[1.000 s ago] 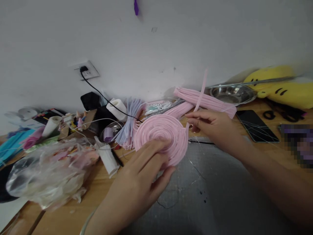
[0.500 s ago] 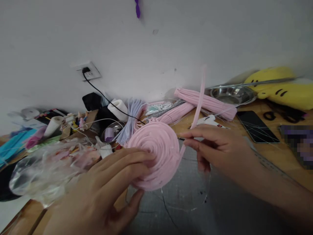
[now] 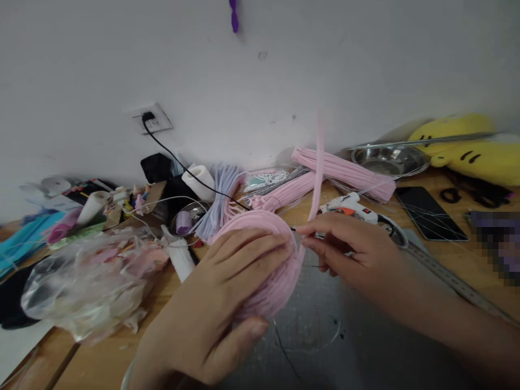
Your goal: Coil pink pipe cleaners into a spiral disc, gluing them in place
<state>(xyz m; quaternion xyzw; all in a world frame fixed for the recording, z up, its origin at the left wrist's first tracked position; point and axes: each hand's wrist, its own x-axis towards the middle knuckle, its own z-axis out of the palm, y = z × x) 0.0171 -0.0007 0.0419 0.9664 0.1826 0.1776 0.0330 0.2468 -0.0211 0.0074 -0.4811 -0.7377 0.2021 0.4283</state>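
A plain grey-white wall (image 3: 325, 70) stands behind a crowded wooden table (image 3: 99, 357), with a socket (image 3: 164, 120) at about ten-thirty, counting the clock from the coil in the middle and taking twelve as toward the wall. That flat spiral coil (image 3: 280, 284) of pink chenille stems is tilted to face the wearer, over the far edge of a grey mat (image 3: 320, 336) that spreads out at five. The left hand (image 3: 215, 295) lies across it, fingers extended and side by side over its face, thumb spread away below; whether the thumb presses the rim I cannot tell. At the coil's two o'clock side, the right hand (image 3: 361, 252) has thumb and forefinger pinched together on a loose stem (image 3: 319, 173), whose free length rises toward one. A thin dark-tipped item shows at those fingertips, too small to identify. Just beyond the right hand, at two, lies a white glue gun (image 3: 368, 214), partly hidden by it. A lilac bundle (image 3: 220, 197) of stems sits at eleven, and a pink bundle (image 3: 345, 172) at one. Farther out at two come a steel bowl (image 3: 390, 162) and a yellow plush (image 3: 487, 160); a dark phone (image 3: 430, 213) is near two-thirty, a ruler (image 3: 461, 286) at three. A crumpled clear plastic bag (image 3: 85, 295) spreads at nine.
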